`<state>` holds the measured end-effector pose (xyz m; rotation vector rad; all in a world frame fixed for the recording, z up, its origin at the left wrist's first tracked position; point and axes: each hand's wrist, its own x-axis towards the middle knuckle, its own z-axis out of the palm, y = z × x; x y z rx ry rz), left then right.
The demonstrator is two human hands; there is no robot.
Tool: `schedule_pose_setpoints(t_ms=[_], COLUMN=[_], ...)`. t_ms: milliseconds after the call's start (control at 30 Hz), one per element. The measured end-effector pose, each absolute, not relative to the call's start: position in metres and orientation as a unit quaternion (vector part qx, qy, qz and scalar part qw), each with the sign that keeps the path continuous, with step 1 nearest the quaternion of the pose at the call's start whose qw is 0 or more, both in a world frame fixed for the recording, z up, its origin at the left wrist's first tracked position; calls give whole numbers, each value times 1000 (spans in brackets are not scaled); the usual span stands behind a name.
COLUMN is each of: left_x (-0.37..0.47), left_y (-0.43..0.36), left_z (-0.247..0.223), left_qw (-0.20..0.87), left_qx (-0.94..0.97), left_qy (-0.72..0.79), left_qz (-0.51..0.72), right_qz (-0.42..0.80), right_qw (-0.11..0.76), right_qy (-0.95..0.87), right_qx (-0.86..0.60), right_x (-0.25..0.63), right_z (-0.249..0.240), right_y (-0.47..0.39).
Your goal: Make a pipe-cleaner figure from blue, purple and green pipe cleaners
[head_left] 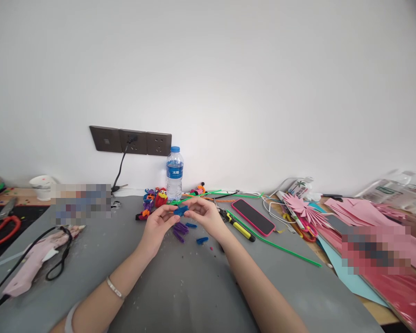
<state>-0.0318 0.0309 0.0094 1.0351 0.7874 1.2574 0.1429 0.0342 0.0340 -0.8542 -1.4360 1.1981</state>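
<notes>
Between the fingertips of both hands is a small bundle of folded blue pipe cleaner [181,211], raised a little over the grey mat. My left hand [156,230] pinches its left side; my right hand [208,219] grips the right side with thumb and fingers. Just below them lie folded purple pipe cleaner pieces [179,232] and short blue pieces [202,240]. Behind my left hand stand small fuzzy figures, one purple and orange [148,201], one red and yellow [161,197]. A long green pipe cleaner [287,249] stretches across the mat on the right.
A water bottle [174,178] stands by the wall below sockets [133,141]. Right of my hands lie a yellow-black tool [241,229] and a phone [253,217]. A corded pink glue gun [29,270] and red-handled scissors [12,230] lie left. Pink paper [360,217] covers the right side.
</notes>
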Motion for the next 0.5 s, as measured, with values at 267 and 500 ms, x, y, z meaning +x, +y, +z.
schedule_pose_setpoints(t_ms=[267,500], left_x=[-33,-33], left_y=[33,32], left_z=[12,13], left_qw=[648,655], left_qx=[413,407], left_qy=[338,335], left_qz=[543,541], right_qz=[532,547], right_qw=[517,520], right_qy=[-578,-576], right_qx=[-339,-315], right_x=[142,144], right_z=[34,34], right_y=[34,33])
